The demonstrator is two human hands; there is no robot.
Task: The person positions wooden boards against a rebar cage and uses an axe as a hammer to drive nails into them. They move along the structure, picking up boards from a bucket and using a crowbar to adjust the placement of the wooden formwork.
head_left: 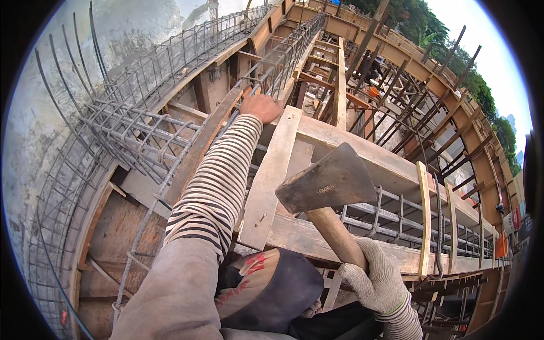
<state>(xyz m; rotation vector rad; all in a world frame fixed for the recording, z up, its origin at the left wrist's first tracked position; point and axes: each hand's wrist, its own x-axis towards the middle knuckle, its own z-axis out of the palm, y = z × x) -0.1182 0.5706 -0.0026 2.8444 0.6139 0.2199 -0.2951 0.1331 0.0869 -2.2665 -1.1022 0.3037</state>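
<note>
My right hand (377,277), in a knitted pale glove, grips the wooden handle (339,238) of an axe. The broad dark steel axe head (328,178) is raised over the timber formwork, in front of a short board (271,175) with a nail standing in it. My left hand (260,107) is bare and reaches forward to where a steel rebar cage (283,54) meets the boards. Its fingers curl down and away from view, closed at the bars and board edge; what they hold is hidden. A striped sleeve (212,181) covers that forearm.
A long timber trough (362,147) runs to the right, with rebar inside and narrow cross battens (423,221). Bar ends (62,62) stick up at the left by a concrete wall (141,22). Steel props (408,119) fill a drop at the right, where an orange bucket (374,92) shows.
</note>
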